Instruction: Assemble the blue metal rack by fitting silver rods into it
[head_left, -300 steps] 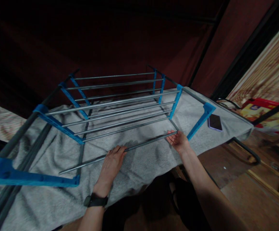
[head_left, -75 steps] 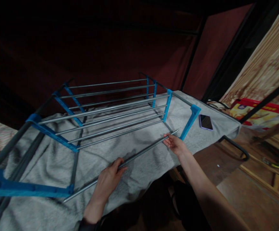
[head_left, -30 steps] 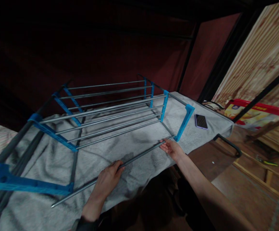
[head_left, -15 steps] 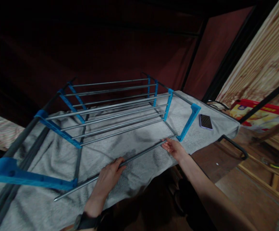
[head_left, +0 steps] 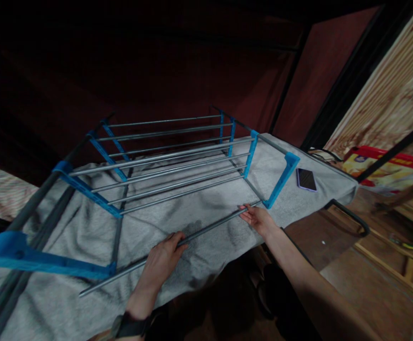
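A grey metal rod slants across the front of the rack, and both hands are closed on it. My left hand wraps the rod near its middle, palm down. My right hand pinches it close to its right end, beside the lower end of a blue bracket. The rod's left end lies bare, just in front of another blue bracket. Behind the hands stands the rack, with several metal rods running between blue plastic brackets on grey side tubes.
A grey cloth covers the table under the rack. To the right lies a phone on the cloth. A black handle-like bar sticks out past the front edge. A red and yellow box and wooden pieces are on the right.
Both hands keep their hold on the rod, which has hardly moved. The view has shifted very slightly.
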### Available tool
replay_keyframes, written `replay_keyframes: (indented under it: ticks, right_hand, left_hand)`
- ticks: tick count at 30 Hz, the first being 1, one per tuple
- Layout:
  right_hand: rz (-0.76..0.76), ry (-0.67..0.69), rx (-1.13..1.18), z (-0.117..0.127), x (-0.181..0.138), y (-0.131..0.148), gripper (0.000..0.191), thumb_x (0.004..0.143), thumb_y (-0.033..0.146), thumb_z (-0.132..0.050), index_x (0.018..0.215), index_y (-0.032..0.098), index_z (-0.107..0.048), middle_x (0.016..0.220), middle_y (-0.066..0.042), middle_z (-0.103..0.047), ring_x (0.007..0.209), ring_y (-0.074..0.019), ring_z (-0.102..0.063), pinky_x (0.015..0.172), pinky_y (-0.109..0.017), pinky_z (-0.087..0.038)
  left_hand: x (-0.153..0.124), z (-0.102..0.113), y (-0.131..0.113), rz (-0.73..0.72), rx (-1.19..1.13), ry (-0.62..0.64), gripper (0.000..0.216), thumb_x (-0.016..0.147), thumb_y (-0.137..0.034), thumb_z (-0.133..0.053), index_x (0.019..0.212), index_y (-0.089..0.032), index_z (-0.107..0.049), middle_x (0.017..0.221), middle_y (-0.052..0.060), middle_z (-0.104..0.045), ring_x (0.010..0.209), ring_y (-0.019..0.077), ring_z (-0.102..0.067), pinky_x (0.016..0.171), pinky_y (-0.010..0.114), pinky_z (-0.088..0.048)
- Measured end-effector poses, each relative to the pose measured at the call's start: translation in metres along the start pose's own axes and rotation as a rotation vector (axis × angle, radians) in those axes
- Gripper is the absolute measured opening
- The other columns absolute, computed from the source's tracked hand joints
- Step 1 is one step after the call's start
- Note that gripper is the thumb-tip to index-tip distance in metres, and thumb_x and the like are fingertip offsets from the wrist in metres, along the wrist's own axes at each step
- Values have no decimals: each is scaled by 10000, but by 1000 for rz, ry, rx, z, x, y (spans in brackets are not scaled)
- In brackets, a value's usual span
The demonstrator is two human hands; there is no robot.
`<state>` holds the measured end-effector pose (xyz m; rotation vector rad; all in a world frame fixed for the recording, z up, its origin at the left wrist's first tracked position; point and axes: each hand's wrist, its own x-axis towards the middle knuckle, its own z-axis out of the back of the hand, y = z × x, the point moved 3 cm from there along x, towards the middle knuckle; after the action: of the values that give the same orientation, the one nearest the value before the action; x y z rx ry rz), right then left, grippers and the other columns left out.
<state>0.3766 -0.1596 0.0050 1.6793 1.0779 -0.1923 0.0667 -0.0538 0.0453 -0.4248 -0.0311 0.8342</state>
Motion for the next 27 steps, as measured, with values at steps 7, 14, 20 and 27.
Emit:
replay_keyframes:
  ticks: [7, 14, 20, 27]
  right_hand:
    - [16, 19, 1, -1, 2, -2, 211, 920, 28, -530, 807, 173, -634, 700, -36, -728, 581, -121, -677, 664, -240, -609]
    - [41, 30, 14, -4, 3, -5, 192, 914, 60, -562, 788, 180, -642, 699, -34, -732, 592, -118, -677, 660, -230, -610]
    - [44, 29, 25, -8, 3, -6, 196, 916, 73, -563, 765, 168, -644, 678, -40, -726, 562, -116, -662, 648, -230, -606]
    - [34, 12, 9, -8, 3, -5, 204, 890, 36, -568, 757, 173, -640, 673, -40, -727, 565, -121, -665, 652, -236, -603]
  left_hand:
    - [0, -1, 0, 2, 10, -3, 201, 967, -301, -457, 1127, -259, -572, 1192, 40, -714, 1068, 213, -688, 870, 306, -482]
    - [0, 1, 4, 15, 7, -17, 183, 970, -278, -441, 1121, -267, -543, 1164, 28, -717, 1040, 211, -700, 850, 305, -479]
    - [0, 3, 6, 10, -20, -34, 199, 984, -299, -405, 1122, -256, -542, 1142, 41, -714, 1013, 217, -698, 842, 317, -477]
    - [0, 0, 9, -16, -23, -59, 231, 990, -322, -404, 1136, -249, -568, 1181, 57, -705, 1052, 221, -686, 879, 327, -484]
